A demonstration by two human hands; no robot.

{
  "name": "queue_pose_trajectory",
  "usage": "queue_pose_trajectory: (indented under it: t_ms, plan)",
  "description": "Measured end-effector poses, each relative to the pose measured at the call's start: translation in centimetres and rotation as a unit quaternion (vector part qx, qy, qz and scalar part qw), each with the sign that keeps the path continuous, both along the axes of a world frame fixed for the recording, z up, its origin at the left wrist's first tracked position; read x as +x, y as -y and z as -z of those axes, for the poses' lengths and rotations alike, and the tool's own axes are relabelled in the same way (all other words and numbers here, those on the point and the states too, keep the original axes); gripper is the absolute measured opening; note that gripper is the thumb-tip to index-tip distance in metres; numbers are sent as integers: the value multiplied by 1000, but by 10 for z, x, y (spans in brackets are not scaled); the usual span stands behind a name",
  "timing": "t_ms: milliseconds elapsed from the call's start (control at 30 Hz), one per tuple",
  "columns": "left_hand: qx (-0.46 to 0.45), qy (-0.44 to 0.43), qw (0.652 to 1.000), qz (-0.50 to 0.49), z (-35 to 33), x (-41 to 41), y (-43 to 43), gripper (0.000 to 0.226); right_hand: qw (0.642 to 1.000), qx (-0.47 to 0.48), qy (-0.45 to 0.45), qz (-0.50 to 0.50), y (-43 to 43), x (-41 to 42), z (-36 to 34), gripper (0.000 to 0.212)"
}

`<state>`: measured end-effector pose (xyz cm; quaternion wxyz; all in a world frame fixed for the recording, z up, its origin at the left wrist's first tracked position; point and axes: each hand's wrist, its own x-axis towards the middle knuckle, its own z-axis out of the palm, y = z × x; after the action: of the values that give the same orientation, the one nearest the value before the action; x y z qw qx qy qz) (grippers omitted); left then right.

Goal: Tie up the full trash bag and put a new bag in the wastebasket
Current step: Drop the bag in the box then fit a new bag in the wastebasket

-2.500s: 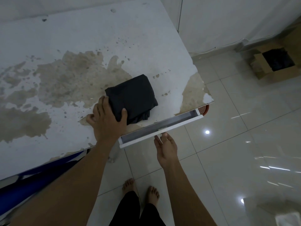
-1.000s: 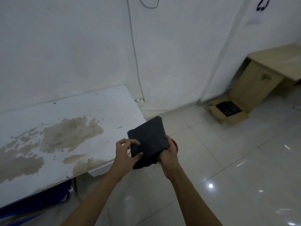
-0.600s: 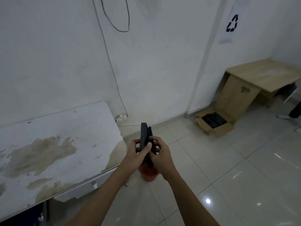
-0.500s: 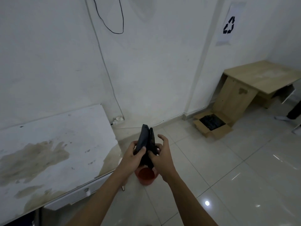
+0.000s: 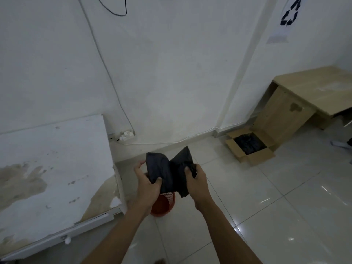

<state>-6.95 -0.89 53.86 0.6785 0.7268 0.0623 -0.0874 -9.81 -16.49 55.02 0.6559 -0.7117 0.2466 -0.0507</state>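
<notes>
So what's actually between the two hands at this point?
The head view shows the black trash bag, partly unfolded, spanning the gap. The left hand pinches one flap and the right hand grips the other. The red wastebasket shows below them.

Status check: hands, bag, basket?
Left hand and right hand grip black bag, half unfolded. Red wastebasket below on floor, no liner seen. Nothing between.
</notes>
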Motion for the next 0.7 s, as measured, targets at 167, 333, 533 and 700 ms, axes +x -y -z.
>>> queue_pose_trajectory:
  t_ms: [167,333,533,700]
  plan:
    - [119,44,992,-18,15,16,18,47,1000,24,-6,1,33,32,9,9]
    - [172,-53,982,-60,58,25,34,12,994,94,-30,-42,54,65,32,10]
    - [179,-143,964,-136,146,29,46,16,978,165,-66,-107,75,104,96,11]
    - [121,-189,961,-160,245,46,59,13,973,147,-80,-157,82,130,174,12]
